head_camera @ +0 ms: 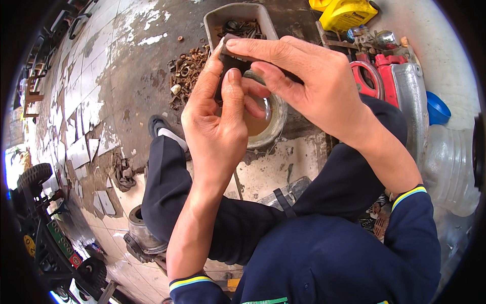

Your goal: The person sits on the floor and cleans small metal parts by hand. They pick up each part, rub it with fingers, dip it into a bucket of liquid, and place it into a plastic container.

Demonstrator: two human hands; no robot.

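Both hands meet over a round basin [279,131] of brownish water. A thin dark piece [231,62], perhaps rubber or abrasive paper, is pinched in my left hand [216,121] between thumb and fingers. My right hand [315,79] reaches in from the right, its index fingertip pressing the piece's upper edge near my left fingertip. The right thumb is tucked beneath that index finger. Behind the hands stands a grey plastic tub [210,22] with dark metal parts in it. The fingers cover part of the dark piece and the basin.
Rusty bolts and small parts [190,70] lie heaped left of the tub. At right are yellow jugs [347,17], red and silver machine parts [408,87], a blue bowl [437,108] and a clear plastic container [452,167]. Left are a rag [123,174], broken tiles [104,203] and a vehicle [41,220].
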